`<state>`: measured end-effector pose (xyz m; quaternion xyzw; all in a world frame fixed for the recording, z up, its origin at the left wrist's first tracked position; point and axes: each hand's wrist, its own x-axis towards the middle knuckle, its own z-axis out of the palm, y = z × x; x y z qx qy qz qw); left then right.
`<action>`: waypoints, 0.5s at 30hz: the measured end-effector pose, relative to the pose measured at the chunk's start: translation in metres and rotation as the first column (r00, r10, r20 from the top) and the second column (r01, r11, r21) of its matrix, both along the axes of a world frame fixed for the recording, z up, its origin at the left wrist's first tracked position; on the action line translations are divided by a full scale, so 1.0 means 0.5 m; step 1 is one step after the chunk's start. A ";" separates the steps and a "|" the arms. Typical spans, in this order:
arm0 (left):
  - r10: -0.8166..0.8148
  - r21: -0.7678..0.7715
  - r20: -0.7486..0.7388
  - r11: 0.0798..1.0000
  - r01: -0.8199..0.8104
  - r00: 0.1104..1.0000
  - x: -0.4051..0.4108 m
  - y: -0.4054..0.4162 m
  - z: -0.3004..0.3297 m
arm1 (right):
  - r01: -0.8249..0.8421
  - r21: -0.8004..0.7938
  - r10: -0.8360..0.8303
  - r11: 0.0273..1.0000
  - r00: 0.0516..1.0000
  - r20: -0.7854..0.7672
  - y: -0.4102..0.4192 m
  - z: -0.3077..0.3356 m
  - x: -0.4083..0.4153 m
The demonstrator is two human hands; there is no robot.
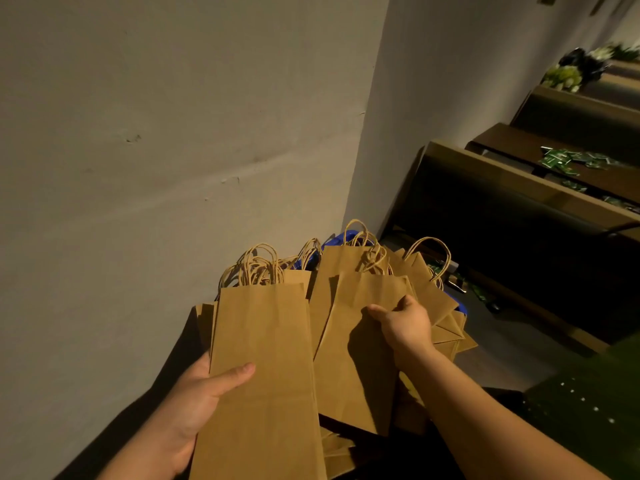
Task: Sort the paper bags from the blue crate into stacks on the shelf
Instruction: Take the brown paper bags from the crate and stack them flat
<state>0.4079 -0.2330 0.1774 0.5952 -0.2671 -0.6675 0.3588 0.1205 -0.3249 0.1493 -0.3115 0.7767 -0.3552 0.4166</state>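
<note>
My left hand (197, 400) grips a stack of tall, narrow brown paper bags (263, 368) with twisted handles, thumb on top, low in the centre. My right hand (405, 323) pinches the edge of a wider brown paper bag (349, 358) lying on the heap to the right. Under the heap, only slivers of the blue crate (348, 235) show at its far rim and right side. More brown bags (436, 299) fan out to the right over the crate.
A plain wall fills the left and centre. Dark wooden shelves (519, 188) step up on the right; one carries small green packets (568, 161), and flowers (568, 74) sit further back. A green surface (588, 393) lies at lower right.
</note>
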 end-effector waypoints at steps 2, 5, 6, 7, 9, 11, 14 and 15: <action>-0.004 -0.007 -0.005 1.000 0.004 1.000 0.001 0.000 0.000 | 0.029 -0.022 -0.027 0.999 0.997 0.075 0.001 0.006 -0.019; -0.003 -0.018 -0.014 1.000 0.003 1.000 0.005 0.000 0.000 | 0.071 -0.013 -0.068 0.997 0.984 0.165 0.005 0.022 -0.043; -0.003 -0.020 -0.014 1.000 0.002 1.000 0.007 -0.001 0.001 | 0.082 0.004 -0.082 0.997 0.979 0.189 0.006 0.026 -0.052; -0.001 -0.022 -0.013 1.000 0.000 1.000 0.008 -0.001 0.002 | 0.096 0.023 -0.099 0.995 0.970 0.220 0.008 0.032 -0.061; 0.009 -0.032 -0.019 0.999 -0.010 1.000 0.012 -0.001 0.005 | 0.134 0.043 -0.140 0.990 0.943 0.302 0.013 0.039 -0.081; 0.015 -0.045 -0.018 0.999 -0.016 1.000 0.016 -0.003 0.009 | 0.147 0.041 -0.152 0.988 0.912 0.381 0.023 0.046 -0.102; 0.008 -0.058 0.014 0.998 -0.007 1.000 0.022 -0.005 0.018 | 0.150 0.002 -0.137 0.989 0.897 0.421 0.047 0.043 -0.130; -0.004 -0.063 0.034 0.998 0.006 0.999 0.024 -0.004 0.020 | 0.158 -0.021 -0.136 0.987 0.899 0.416 0.055 0.044 -0.137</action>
